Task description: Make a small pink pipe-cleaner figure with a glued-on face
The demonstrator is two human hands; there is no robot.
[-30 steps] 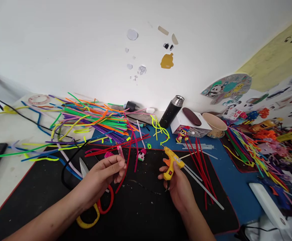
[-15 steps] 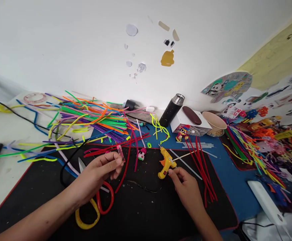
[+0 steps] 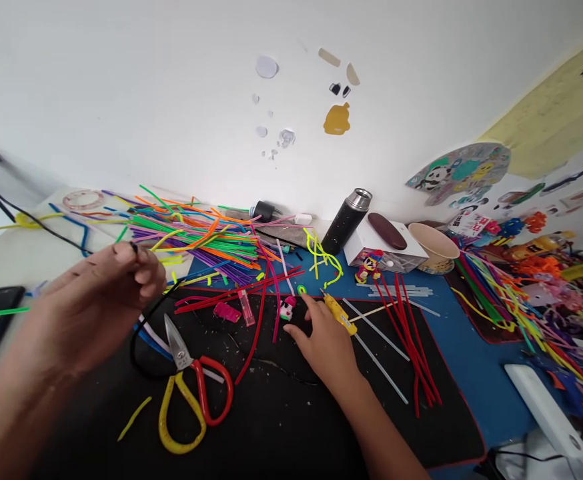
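Observation:
My left hand (image 3: 104,303) is raised at the left, blurred. Its fingers are curled together, with a small dark speck at the tips that I cannot make out. My right hand (image 3: 327,347) reaches over the black mat, thumb and fingers apart, beside a small pink-and-white figure (image 3: 287,309). Partly behind that hand lies a yellow glue gun (image 3: 339,313). A pink see-through lighter (image 3: 246,308) rests on the mat next to a magenta piece (image 3: 227,311). Scissors (image 3: 183,360) with one red and one yellow handle lie between my hands.
Many coloured pipe cleaners (image 3: 206,237) are heaped at the back left. Red pipe cleaners (image 3: 411,347) and glue sticks (image 3: 381,367) lie at right. A black flask (image 3: 346,223), a white box (image 3: 406,257) and a beige bowl (image 3: 434,247) stand along the wall.
The lighter has left my left hand and lies on the mat. That hand has moved left and up. My right hand has moved left from the glue gun's handle toward the small figure.

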